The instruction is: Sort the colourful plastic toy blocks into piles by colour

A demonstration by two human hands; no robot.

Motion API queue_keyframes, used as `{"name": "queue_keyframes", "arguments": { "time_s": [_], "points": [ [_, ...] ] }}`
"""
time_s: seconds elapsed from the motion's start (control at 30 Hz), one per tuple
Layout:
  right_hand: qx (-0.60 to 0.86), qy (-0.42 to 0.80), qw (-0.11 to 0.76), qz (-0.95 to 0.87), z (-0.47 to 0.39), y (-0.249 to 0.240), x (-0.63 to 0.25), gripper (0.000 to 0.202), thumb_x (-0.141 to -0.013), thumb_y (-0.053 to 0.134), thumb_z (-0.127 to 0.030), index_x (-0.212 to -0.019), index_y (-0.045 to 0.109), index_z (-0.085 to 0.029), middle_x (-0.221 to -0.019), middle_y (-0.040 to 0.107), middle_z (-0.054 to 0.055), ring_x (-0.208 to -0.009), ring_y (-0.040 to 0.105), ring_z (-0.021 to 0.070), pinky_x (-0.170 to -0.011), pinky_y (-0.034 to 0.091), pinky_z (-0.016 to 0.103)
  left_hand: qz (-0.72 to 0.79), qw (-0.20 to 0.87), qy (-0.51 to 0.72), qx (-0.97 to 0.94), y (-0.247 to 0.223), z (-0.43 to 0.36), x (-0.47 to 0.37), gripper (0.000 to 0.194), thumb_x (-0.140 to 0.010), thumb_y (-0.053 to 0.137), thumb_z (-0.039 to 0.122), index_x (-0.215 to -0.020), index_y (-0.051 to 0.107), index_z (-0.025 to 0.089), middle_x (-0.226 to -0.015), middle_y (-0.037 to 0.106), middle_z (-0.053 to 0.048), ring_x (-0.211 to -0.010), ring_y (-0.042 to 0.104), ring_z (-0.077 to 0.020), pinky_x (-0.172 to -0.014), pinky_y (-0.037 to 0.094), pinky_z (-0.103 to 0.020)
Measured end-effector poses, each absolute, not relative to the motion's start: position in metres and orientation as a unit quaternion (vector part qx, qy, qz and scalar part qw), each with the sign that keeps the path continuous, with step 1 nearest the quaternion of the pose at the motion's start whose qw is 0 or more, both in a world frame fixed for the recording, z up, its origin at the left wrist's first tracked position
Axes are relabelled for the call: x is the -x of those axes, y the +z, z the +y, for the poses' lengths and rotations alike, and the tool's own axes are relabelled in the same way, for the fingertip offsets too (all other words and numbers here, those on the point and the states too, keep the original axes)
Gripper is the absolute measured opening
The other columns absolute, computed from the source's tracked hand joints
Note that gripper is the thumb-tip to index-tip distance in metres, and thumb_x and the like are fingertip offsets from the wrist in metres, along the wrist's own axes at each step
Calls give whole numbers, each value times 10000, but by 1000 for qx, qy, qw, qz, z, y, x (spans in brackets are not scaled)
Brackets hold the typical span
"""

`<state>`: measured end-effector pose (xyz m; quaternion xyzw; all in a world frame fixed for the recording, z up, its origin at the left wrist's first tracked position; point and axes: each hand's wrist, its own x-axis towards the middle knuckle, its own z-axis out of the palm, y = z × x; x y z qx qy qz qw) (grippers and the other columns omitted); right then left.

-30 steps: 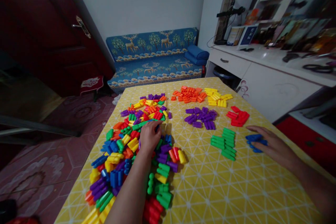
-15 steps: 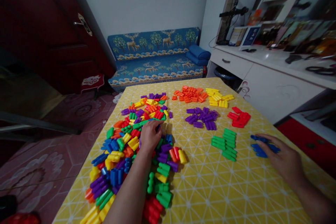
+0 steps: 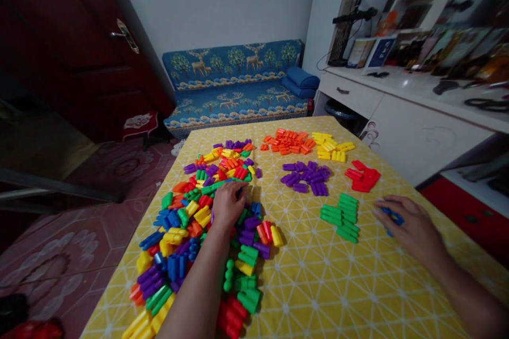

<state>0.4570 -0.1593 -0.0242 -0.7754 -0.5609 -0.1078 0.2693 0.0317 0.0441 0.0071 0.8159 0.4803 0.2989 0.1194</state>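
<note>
My left hand (image 3: pixel 229 202) rests over the mixed heap of plastic building blocks (image 3: pixel 172 235) on the left of the table. Its fingers curl round a small dark blue block (image 3: pixel 239 191), mostly hidden. On the right, my right hand (image 3: pixel 411 225) is bent round blue blocks (image 3: pixel 393 215), with thumb and forefinger on either side; the hand covers much of them. Left of that hand lies a group of green blocks (image 3: pixel 341 217). Beyond are groups of red blocks (image 3: pixel 362 177), purple blocks (image 3: pixel 305 177), orange blocks (image 3: pixel 289 142) and yellow blocks (image 3: pixel 332 147).
A yellow patterned cloth (image 3: pixel 302 286) covers the table. Behind it stands a blue sofa (image 3: pixel 234 90) with deer on its cover. To the right is a white dresser (image 3: pixel 433 132) crowded with bottles and boxes. A red stool (image 3: pixel 140 123) stands near the dark red door (image 3: pixel 79 47).
My right hand has shifted slightly left and now covers more of the blue blocks, which showed more fully before. The left hand stays nearly still over the heap.
</note>
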Motion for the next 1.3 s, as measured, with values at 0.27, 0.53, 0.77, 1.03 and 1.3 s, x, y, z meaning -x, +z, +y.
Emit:
{"name": "queue_keyframes", "arguments": {
  "time_s": [0.27,0.53,0.77,1.03,1.3],
  "points": [
    [711,-144,211,-655,-147,-5,-406,388,-897,479,-501,-1126,646,-234,-1199,636,111,-1134,545,317,-979,413,510,482,122,297,-815,7,44,-33,258,-842,569,196,-1045,724,235,-1032,742,-34,-994,661,-235,-897,505,-370],
    [667,-33,255,-699,-128,-14,-342,314,-878,567,-394,-1138,649,-238,-1259,565,117,-1159,552,289,-977,462,476,479,120,301,-816,7,44,-32,260,-825,580,187,-1033,729,233,-1026,744,-43,-994,660,-242,-904,504,-384],
    [576,53,248,-777,-123,-8,-354,311,-857,567,-273,-1165,612,-253,-1236,586,91,-1161,550,257,-971,466,441,479,128,301,-815,8,44,-32,267,-824,577,163,-1033,730,228,-1042,742,-40,-1004,660,-236,-919,499,-384],
    [621,-11,240,-746,-118,0,-354,292,-842,572,-328,-1109,629,-226,-1108,656,87,-1049,586,272,-898,454,454,488,114,303,-811,9,41,-34,240,-854,562,210,-1002,750,217,-969,745,-53,-953,660,-230,-870,510,-365],
    [573,107,275,-764,-110,21,-261,319,-826,579,-195,-1139,607,-253,-1131,649,62,-1005,623,220,-864,504,370,488,121,293,-813,12,40,-35,221,-844,579,217,-975,758,224,-951,747,-48,-944,656,-227,-868,505,-358]
  ]
}}
